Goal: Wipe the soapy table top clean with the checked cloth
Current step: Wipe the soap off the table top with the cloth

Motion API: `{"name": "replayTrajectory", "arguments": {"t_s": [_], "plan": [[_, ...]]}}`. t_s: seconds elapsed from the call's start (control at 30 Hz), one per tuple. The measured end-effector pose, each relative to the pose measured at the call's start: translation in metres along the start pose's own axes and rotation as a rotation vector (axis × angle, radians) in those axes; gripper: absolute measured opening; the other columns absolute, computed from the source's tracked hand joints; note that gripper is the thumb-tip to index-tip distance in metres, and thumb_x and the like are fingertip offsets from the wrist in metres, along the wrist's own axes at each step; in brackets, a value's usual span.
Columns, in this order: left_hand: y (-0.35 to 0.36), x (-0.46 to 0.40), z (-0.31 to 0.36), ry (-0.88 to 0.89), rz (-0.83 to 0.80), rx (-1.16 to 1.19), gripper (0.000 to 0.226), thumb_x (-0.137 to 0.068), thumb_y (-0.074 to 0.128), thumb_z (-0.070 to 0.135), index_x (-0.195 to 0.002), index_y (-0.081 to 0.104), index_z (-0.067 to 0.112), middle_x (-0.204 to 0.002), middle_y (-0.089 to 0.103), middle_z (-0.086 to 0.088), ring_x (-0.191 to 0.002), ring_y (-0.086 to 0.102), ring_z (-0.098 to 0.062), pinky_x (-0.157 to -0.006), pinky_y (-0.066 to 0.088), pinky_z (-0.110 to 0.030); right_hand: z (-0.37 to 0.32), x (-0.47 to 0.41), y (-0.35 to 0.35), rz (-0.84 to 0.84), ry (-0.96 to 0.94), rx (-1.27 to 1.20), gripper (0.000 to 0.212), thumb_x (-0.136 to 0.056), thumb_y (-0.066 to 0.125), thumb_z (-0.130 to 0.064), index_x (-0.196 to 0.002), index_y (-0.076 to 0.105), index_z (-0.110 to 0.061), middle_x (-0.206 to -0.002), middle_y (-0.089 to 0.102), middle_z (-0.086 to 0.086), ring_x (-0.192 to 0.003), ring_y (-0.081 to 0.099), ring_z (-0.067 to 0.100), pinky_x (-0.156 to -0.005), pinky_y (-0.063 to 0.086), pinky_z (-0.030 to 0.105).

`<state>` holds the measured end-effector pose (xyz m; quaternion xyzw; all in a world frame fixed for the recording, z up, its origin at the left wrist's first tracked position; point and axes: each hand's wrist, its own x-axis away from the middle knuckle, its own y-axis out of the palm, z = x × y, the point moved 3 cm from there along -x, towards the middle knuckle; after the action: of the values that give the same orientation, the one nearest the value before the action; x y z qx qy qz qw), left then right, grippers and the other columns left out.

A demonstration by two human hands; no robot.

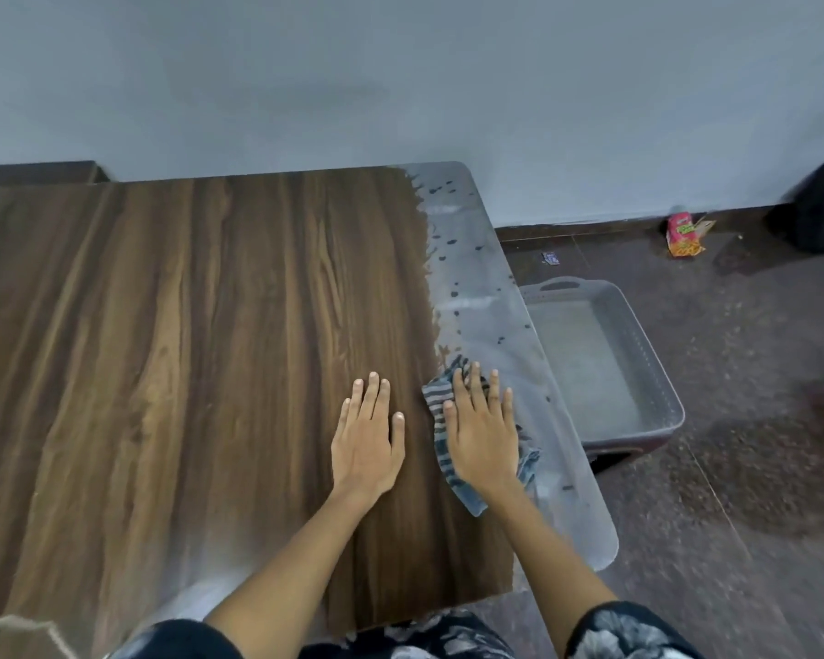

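wooden table (pixel 186 349) bearing checked cloth (pixel 441 397)

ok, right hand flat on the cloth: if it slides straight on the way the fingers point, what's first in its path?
The right hand presses the checked cloth, fingers pointing toward the wall. Ahead lies only the soapy strip along the table top's right edge, then the far edge. Nothing seems to stand in that line.

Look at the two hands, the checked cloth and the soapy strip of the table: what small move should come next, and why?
Probably slide the right hand, pressing flat on the checked cloth, rightward across the soapy strip toward the table's right edge. The wood left of the cloth looks wiped, the foam remains only along that edge, and the grey tub sits below it. The left hand rests flat on the wood.
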<state>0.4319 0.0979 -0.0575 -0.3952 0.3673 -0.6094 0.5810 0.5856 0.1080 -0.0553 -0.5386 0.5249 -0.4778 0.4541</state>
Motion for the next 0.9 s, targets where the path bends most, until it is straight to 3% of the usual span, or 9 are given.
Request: {"name": "replayTrajectory", "arguments": {"t_s": [0.47,0.9], "plan": [[-0.009,-0.147,0.003,-0.111,0.026,-0.049,0.053,-0.100,0.024,0.035,-0.148,0.012,0.017,-0.157,0.007,0.001,-0.144,-0.001,-0.015,-0.116,0.000,-0.030,-0.023,-0.170,-0.002,0.034,-0.128,-0.015,0.056,-0.097,0.012,-0.037,-0.144,0.032,-0.014,-0.152,0.029,0.008,-0.142,0.019,0.029,-0.114,0.006,0.043],[-0.020,-0.309,-0.010,-0.083,0.056,-0.056,0.055,-0.100,0.025,0.035,-0.148,0.012,0.013,-0.157,0.008,-0.003,-0.144,0.003,-0.017,-0.116,0.003,-0.031,-0.047,-0.356,-0.002,0.056,-0.073,-0.045,0.052,-0.101,0.016,-0.035,-0.148,0.019,-0.014,-0.156,0.014,0.007,-0.144,0.004,0.028,-0.116,-0.001,0.043]]}}
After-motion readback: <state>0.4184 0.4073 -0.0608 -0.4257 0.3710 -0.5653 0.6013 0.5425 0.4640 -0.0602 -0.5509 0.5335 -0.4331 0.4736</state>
